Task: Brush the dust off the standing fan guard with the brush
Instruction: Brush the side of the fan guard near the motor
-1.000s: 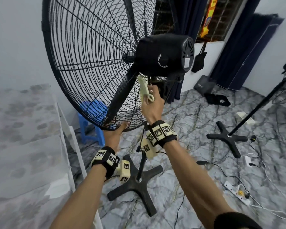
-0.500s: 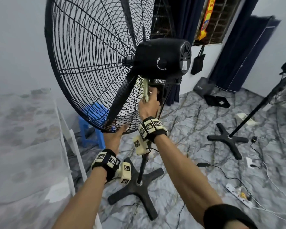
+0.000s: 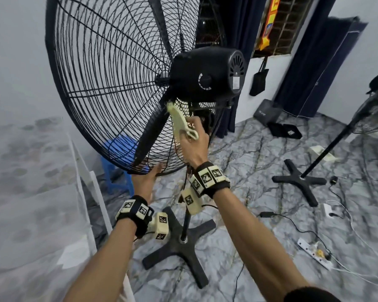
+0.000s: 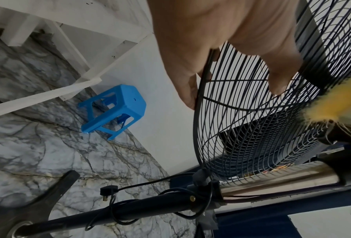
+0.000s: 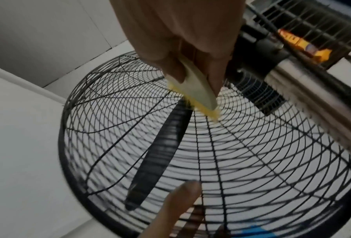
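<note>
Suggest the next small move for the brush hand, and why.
Probably sweep the brush outward along the guard wires toward the rim: the right hand has its bristles against wires near the hub, under the motor housing, while the left hand rests on the lower rim.

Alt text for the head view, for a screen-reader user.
A person's right hand holds a pale brush against the back of a big black fan guard, just under the motor. The left hand rests on the guard's bottom rim, above a marbled floor.
</note>
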`<move>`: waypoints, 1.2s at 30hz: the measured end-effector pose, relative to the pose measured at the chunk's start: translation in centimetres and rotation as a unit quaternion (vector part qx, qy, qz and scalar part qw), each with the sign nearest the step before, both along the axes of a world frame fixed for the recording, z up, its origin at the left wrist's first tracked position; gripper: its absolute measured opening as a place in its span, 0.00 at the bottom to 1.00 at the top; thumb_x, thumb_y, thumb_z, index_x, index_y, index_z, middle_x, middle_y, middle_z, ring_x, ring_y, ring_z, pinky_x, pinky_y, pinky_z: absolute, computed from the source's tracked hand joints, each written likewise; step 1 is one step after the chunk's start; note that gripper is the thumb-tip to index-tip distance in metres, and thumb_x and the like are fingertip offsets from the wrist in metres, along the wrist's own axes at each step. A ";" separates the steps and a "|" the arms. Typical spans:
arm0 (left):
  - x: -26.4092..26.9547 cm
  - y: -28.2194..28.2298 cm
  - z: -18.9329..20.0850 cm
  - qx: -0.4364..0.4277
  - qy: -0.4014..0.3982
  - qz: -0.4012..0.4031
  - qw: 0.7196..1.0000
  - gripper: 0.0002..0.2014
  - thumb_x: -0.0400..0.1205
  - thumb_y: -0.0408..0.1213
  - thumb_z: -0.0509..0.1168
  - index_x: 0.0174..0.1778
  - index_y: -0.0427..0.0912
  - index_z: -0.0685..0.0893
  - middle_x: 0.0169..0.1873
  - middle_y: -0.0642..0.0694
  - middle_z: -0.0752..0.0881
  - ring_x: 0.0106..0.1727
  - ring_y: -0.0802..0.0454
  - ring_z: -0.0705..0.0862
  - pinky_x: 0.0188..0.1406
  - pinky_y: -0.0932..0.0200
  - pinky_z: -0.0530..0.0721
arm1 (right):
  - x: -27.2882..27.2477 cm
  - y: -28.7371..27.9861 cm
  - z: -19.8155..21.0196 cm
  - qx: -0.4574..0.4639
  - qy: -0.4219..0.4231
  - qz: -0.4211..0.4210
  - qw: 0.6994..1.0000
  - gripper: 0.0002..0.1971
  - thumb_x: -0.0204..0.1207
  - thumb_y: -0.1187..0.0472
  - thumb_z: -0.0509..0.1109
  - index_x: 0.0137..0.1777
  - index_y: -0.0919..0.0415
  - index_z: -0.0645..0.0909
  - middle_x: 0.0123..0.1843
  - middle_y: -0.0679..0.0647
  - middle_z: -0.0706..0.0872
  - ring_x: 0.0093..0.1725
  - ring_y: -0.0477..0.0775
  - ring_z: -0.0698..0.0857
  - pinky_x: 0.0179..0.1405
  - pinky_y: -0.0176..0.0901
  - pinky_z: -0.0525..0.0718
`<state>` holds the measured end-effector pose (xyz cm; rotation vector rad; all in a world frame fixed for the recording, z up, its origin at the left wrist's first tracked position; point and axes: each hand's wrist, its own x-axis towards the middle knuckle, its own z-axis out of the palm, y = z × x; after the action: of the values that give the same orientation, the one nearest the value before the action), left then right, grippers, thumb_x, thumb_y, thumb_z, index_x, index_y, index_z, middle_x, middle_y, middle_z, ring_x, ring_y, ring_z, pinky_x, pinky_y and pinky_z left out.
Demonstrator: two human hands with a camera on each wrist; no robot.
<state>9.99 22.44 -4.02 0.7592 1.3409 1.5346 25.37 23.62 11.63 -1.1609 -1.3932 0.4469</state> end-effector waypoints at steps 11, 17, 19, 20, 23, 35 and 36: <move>0.1 -0.5 1.0 -0.012 -0.057 -0.036 0.998 0.42 0.65 0.57 0.89 0.73 0.49 0.85 0.66 0.51 0.90 0.67 0.52 0.89 0.71 0.40 0.86 | 1.2 -1.8 -1.5 -0.001 -0.007 0.019 1.000 0.20 0.79 0.76 0.69 0.68 0.59 0.74 0.61 0.54 0.86 0.47 0.51 0.91 0.37 0.50 0.94; 1.0 -1.1 1.9 0.022 -0.016 -0.003 1.000 0.33 0.72 0.45 0.87 0.73 0.51 0.84 0.66 0.53 0.90 0.66 0.55 0.89 0.71 0.39 0.86 | 1.3 -2.3 -6.5 -0.074 -0.043 -0.098 0.991 0.25 0.74 0.76 0.70 0.70 0.62 0.76 0.50 0.43 0.81 0.46 0.50 0.82 0.50 0.56 0.90; 1.0 -0.9 2.3 0.020 -0.032 0.006 0.999 0.31 0.74 0.41 0.85 0.73 0.51 0.83 0.66 0.52 0.90 0.65 0.55 0.89 0.71 0.38 0.86 | 1.7 -2.5 -6.5 -0.096 -0.083 -0.077 0.989 0.24 0.74 0.75 0.70 0.70 0.64 0.76 0.52 0.55 0.86 0.45 0.52 0.81 0.48 0.52 0.89; 0.9 -1.0 2.2 0.018 -0.039 0.005 0.999 0.31 0.74 0.39 0.85 0.73 0.50 0.83 0.64 0.52 0.90 0.63 0.55 0.89 0.71 0.38 0.87 | 1.9 -2.5 -6.1 -0.098 -0.097 -0.066 0.988 0.24 0.73 0.75 0.69 0.69 0.65 0.75 0.52 0.58 0.87 0.43 0.54 0.82 0.46 0.54 0.90; 0.8 -1.2 2.1 0.027 -0.041 -0.005 0.999 0.37 0.68 0.49 0.89 0.72 0.50 0.84 0.65 0.51 0.90 0.65 0.51 0.89 0.71 0.35 0.86 | 1.9 -1.5 -3.9 -0.040 -0.098 -0.069 0.992 0.23 0.74 0.75 0.67 0.68 0.61 0.73 0.51 0.56 0.89 0.41 0.57 0.87 0.39 0.51 0.91; 0.7 -1.4 2.3 0.017 -0.039 -0.012 0.999 0.29 0.73 0.41 0.86 0.70 0.44 0.87 0.62 0.51 0.92 0.62 0.55 0.90 0.72 0.37 0.85 | 1.1 0.4 -4.8 -0.038 -0.081 -0.105 0.990 0.22 0.77 0.70 0.62 0.69 0.54 0.72 0.49 0.57 0.88 0.43 0.62 0.85 0.40 0.46 0.81; 0.9 -1.5 2.4 0.010 -0.041 -0.010 0.999 0.31 0.73 0.42 0.86 0.71 0.43 0.86 0.62 0.51 0.91 0.61 0.57 0.90 0.73 0.38 0.85 | 1.1 0.5 -4.1 -0.016 -0.080 -0.099 0.992 0.22 0.77 0.72 0.62 0.69 0.54 0.73 0.49 0.55 0.88 0.44 0.60 0.85 0.42 0.46 0.82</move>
<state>10.86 20.98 -1.64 0.7120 1.2549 1.5494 26.42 24.16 7.53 -1.3706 -1.3943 0.2394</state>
